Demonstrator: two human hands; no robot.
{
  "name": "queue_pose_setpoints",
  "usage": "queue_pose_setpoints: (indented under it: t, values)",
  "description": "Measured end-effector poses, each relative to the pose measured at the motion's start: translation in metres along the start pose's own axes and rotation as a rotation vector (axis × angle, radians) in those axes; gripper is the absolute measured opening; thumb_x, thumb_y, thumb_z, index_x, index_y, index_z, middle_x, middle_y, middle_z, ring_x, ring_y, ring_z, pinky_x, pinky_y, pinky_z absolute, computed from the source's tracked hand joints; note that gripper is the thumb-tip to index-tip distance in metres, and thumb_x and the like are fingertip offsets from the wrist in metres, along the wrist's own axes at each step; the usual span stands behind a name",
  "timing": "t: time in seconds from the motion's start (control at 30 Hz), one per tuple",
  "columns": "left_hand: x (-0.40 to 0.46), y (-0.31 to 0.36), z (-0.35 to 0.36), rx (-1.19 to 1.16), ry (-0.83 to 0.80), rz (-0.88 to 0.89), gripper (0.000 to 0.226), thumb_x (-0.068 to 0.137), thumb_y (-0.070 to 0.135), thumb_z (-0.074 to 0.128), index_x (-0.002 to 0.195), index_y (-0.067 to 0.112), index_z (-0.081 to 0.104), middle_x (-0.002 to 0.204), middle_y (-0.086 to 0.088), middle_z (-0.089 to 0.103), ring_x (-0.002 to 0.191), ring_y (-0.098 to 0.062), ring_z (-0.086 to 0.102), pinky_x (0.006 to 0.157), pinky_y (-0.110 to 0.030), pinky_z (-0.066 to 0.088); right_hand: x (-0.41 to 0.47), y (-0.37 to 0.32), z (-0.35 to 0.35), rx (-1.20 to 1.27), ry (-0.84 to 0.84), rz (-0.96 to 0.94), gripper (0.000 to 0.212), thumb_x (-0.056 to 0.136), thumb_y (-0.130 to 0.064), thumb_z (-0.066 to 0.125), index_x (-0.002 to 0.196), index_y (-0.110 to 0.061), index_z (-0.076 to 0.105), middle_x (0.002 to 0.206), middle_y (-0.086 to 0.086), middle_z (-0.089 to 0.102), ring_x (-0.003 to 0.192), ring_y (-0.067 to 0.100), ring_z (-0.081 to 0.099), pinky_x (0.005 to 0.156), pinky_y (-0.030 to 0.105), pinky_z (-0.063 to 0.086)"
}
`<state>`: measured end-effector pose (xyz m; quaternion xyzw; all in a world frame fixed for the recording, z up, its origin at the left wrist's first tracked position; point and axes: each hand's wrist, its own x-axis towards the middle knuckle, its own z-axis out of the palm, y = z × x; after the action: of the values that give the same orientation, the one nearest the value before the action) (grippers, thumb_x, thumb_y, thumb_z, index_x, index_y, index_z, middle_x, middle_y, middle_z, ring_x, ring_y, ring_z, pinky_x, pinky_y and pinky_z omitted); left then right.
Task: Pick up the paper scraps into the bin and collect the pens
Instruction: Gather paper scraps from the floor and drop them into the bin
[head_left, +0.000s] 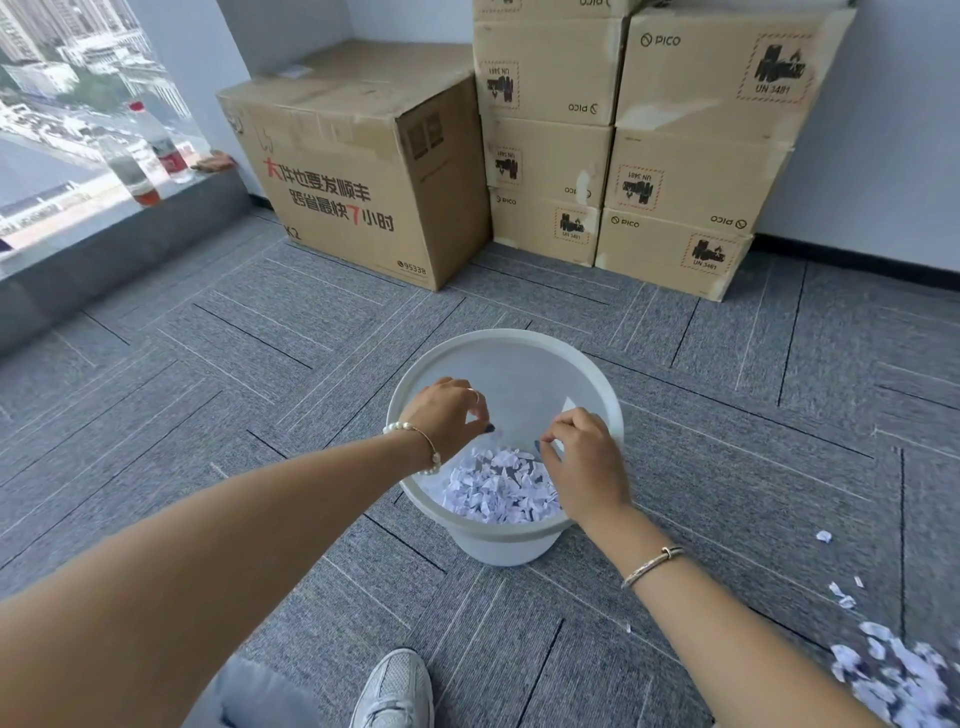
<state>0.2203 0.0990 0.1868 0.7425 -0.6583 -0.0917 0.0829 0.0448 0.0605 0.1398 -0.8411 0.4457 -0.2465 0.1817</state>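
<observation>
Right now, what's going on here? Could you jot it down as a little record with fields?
setting: grey carpet floor, cardboard boxes stacked by the wall
bin: white round bin, upright on the carpet
in bin: pile of paper scraps at the bottom
left hand: left hand over the bin, fingers pinched together
right hand: right hand over the bin, fingers pinched on something small, hard to identify
still on floor: loose scraps at the lower right
pens: none in view
</observation>
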Motion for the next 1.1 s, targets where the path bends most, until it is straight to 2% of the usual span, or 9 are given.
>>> queue_pose_setpoints:
  t: [0.1, 0.3, 0.43, 0.6, 0.7, 0.83, 0.97, 1.03, 1.1]
  values:
    - [0.0, 0.002, 0.0, 0.003, -0.001, -0.013, 0.028, 0.086, 0.042, 0.052, 0.095, 0.02, 0.067, 0.103, 0.0, 0.062, 0.101, -0.017, 0.05, 0.087, -0.032, 0.041, 0.003, -0.005, 0.001, -0.002, -0.008, -0.024, 0.02, 0.089, -0.016, 0.052, 0.1, -0.004, 0.064, 0.101, 0.006, 0.059, 0.095, 0.017, 0.051, 0.077, 0.018, 0.039]
    - [0.004, 0.012, -0.006, 0.01, 0.067, 0.02, 0.022, 0.088, 0.032, 0.051, 0.09, 0.017, 0.066, 0.096, -0.002, 0.063, 0.1, -0.02, 0.051, 0.082, -0.033, 0.043, 0.017, -0.007, -0.004, 0.119, -0.21, -0.002, 0.02, 0.09, -0.015, 0.051, 0.102, -0.008, 0.064, 0.108, 0.009, 0.057, 0.103, 0.022, 0.051, 0.089, 0.029, 0.041]
    - [0.007, 0.033, -0.01, -0.065, 0.146, 0.039, 0.021, 0.087, 0.03, 0.051, 0.086, 0.015, 0.066, 0.09, -0.003, 0.064, 0.092, -0.02, 0.054, 0.077, -0.032, 0.045, 0.013, -0.001, -0.03, 0.222, -0.134, -0.007, 0.018, 0.088, -0.014, 0.053, 0.1, -0.01, 0.066, 0.105, 0.007, 0.059, 0.093, 0.018, 0.055, 0.081, 0.026, 0.044]
    - [0.016, 0.096, -0.013, -0.207, 0.204, 0.206, 0.021, 0.087, 0.029, 0.053, 0.086, 0.012, 0.065, 0.089, -0.003, 0.064, 0.081, -0.018, 0.057, 0.071, -0.034, 0.049, -0.006, 0.036, -0.093, 0.184, -0.08, 0.064, 0.015, 0.086, -0.013, 0.056, 0.096, -0.012, 0.068, 0.094, 0.002, 0.059, 0.082, 0.016, 0.054, 0.073, 0.027, 0.044]
    - [0.027, 0.139, 0.002, -0.243, 0.181, 0.377, 0.02, 0.088, 0.029, 0.053, 0.085, 0.013, 0.064, 0.089, -0.002, 0.064, 0.08, -0.012, 0.053, 0.07, -0.029, 0.047, -0.033, 0.075, -0.131, 0.133, -0.15, 0.175, 0.014, 0.086, -0.012, 0.056, 0.092, -0.016, 0.067, 0.089, -0.005, 0.058, 0.081, 0.011, 0.053, 0.071, 0.02, 0.04]
    - [0.038, 0.198, 0.047, -0.257, 0.087, 0.55, 0.018, 0.088, 0.03, 0.051, 0.087, 0.016, 0.062, 0.091, 0.001, 0.062, 0.091, -0.014, 0.052, 0.069, -0.026, 0.041, -0.083, 0.124, -0.159, 0.068, -0.174, 0.35, 0.014, 0.086, -0.012, 0.057, 0.093, -0.019, 0.067, 0.091, -0.004, 0.062, 0.083, 0.011, 0.056, 0.075, 0.022, 0.045]
    - [0.032, 0.25, 0.119, -0.285, -0.018, 0.673, 0.019, 0.088, 0.03, 0.051, 0.089, 0.015, 0.062, 0.094, -0.002, 0.062, 0.095, -0.018, 0.052, 0.069, -0.028, 0.041, -0.146, 0.172, -0.16, 0.047, -0.146, 0.552, 0.016, 0.086, -0.011, 0.056, 0.095, -0.017, 0.067, 0.089, -0.003, 0.062, 0.081, 0.01, 0.056, 0.064, 0.007, 0.039]
    - [0.024, 0.266, 0.159, -0.275, -0.083, 0.745, 0.02, 0.088, 0.028, 0.051, 0.09, 0.013, 0.063, 0.096, -0.005, 0.062, 0.097, -0.021, 0.052, 0.071, -0.03, 0.042, -0.182, 0.196, -0.15, 0.036, -0.122, 0.643, 0.016, 0.086, -0.011, 0.056, 0.095, -0.017, 0.068, 0.089, -0.001, 0.064, 0.081, 0.013, 0.057, 0.063, 0.009, 0.039]
    - [0.016, 0.278, 0.197, -0.258, -0.158, 0.838, 0.02, 0.088, 0.027, 0.051, 0.092, 0.011, 0.062, 0.097, -0.008, 0.061, 0.099, -0.025, 0.052, 0.075, -0.035, 0.046, -0.216, 0.214, -0.135, 0.02, -0.117, 0.724, 0.016, 0.087, -0.011, 0.055, 0.097, -0.015, 0.067, 0.09, 0.002, 0.063, 0.083, 0.015, 0.057, 0.068, 0.02, 0.044]
